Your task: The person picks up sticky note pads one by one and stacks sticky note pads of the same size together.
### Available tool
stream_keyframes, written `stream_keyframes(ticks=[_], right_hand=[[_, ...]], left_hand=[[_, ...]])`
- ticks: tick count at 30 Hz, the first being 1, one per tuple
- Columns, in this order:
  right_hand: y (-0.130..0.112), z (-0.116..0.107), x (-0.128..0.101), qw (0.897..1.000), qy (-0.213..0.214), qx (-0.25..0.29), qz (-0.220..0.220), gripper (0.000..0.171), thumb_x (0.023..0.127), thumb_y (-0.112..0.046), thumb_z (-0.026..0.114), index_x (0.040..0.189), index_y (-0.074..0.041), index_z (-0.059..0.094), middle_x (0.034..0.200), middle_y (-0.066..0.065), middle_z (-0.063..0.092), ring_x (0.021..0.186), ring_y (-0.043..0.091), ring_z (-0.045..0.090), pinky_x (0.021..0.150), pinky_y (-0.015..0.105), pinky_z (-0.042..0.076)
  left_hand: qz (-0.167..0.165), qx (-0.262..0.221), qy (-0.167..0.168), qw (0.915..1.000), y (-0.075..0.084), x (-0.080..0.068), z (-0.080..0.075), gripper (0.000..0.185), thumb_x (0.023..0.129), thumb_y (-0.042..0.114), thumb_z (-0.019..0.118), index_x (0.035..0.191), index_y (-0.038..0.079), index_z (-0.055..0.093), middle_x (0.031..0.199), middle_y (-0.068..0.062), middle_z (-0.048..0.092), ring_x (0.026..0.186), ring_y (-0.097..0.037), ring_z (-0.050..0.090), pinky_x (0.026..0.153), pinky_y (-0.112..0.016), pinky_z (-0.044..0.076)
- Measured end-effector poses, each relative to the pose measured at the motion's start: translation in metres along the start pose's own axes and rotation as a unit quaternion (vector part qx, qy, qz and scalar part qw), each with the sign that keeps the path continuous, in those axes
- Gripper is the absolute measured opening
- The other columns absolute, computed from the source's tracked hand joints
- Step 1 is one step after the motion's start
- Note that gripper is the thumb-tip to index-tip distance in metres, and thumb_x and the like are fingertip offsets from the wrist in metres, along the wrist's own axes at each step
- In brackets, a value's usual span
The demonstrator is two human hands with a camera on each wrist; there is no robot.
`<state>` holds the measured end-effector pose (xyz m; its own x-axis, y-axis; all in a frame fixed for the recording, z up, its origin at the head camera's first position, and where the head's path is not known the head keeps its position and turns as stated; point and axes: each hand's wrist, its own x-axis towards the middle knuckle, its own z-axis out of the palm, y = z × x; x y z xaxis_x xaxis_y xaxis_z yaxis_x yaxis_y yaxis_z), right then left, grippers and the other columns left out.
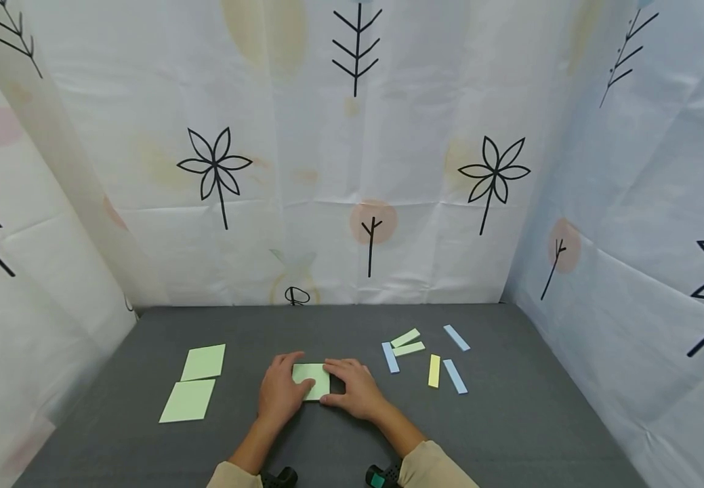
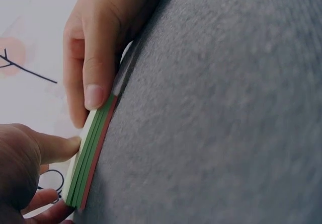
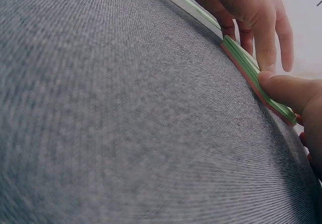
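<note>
At the far left of the grey table (image 1: 510, 420) lie two light green paper squares (image 1: 196, 381), one just beyond the other, flat and apart from the hands. No container shows in any view; everything rests straight on the felt-like surface.

Near the middle, the left hand (image 1: 280, 393) lies with fingers fairly straight on the left part of a small stack of green paper (image 1: 313, 379), its thumb reaching over the near edge. In the left wrist view the stack (image 2: 88, 158) shows as several thin sheets, green with a reddish bottom layer, lying flat on the table.

The right hand (image 1: 354, 388) presses the right part of the same stack, fingers laid flat over it and not curled round it. In the right wrist view a fingertip (image 3: 282, 90) sits on the stack's edge (image 3: 251, 73).

To the right, well apart from the hands, lie scattered paper strips (image 1: 431, 356): three blue, two light green, one yellow.
</note>
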<state>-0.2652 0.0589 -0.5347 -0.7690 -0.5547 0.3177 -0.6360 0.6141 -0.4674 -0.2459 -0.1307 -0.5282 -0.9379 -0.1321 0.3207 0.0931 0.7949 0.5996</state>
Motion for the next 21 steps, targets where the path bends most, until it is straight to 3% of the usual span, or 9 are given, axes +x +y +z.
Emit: stream_keyframes(ticks=[6, 9, 13, 18, 21], right_hand=[[-0.001, 0.000, 0.000, 1.000, -0.002, 0.002, 0.004, 0.061, 0.085, -0.041, 0.073, 0.136, -0.011, 0.058, 0.141, 0.001, 0.052, 0.127, 0.024, 0.046, 0.097, 0.051, 0.037], [-0.001, -0.001, 0.000, 1.000, -0.002, -0.002, 0.006, 0.061, 0.085, -0.041, 0.073, 0.136, -0.011, 0.058, 0.141, 0.001, 0.053, 0.127, 0.023, 0.046, 0.097, 0.050, 0.037], [-0.001, -0.001, 0.000, 1.000, -0.006, -0.002, 0.010, 0.061, 0.084, -0.042, 0.074, 0.136, -0.012, 0.058, 0.140, 0.000, 0.053, 0.127, 0.023, 0.046, 0.097, 0.051, 0.037], [0.001, -0.001, 0.000, 1.000, -0.010, 0.012, 0.010, 0.062, 0.084, -0.042, 0.074, 0.136, -0.012, 0.058, 0.141, 0.001, 0.053, 0.127, 0.023, 0.045, 0.098, 0.055, 0.036], [0.001, -0.001, 0.000, 1.000, -0.010, 0.014, 0.010, 0.062, 0.084, -0.042, 0.074, 0.136, -0.012, 0.058, 0.141, 0.001, 0.053, 0.128, 0.023, 0.045, 0.098, 0.055, 0.035]], left_hand=[[0.018, -0.016, 0.001, 0.9997, -0.008, 0.007, -0.009, 0.046, 0.077, 0.020, 0.082, 0.119, 0.009, 0.067, 0.116, -0.016, 0.059, 0.089, -0.030, 0.061, 0.076, -0.050, 0.048], [0.010, -0.008, 0.010, 0.9999, -0.013, 0.015, -0.015, 0.045, 0.079, 0.019, 0.081, 0.120, 0.009, 0.067, 0.116, -0.017, 0.059, 0.092, -0.032, 0.060, 0.078, -0.051, 0.047], [-0.005, 0.020, 0.024, 0.9995, -0.025, 0.024, -0.025, 0.045, 0.081, 0.019, 0.079, 0.122, 0.009, 0.065, 0.121, -0.019, 0.059, 0.109, -0.040, 0.054, 0.088, -0.056, 0.042], [0.001, 0.065, 0.060, 0.9961, -0.043, 0.034, -0.039, 0.042, 0.082, 0.018, 0.078, 0.120, 0.006, 0.066, 0.119, -0.021, 0.059, 0.109, -0.042, 0.052, 0.089, -0.058, 0.038], [0.000, 0.079, 0.064, 0.9948, -0.054, 0.039, -0.050, 0.041, 0.084, 0.019, 0.075, 0.121, 0.004, 0.065, 0.120, -0.023, 0.057, 0.110, -0.045, 0.049, 0.089, -0.059, 0.037]])
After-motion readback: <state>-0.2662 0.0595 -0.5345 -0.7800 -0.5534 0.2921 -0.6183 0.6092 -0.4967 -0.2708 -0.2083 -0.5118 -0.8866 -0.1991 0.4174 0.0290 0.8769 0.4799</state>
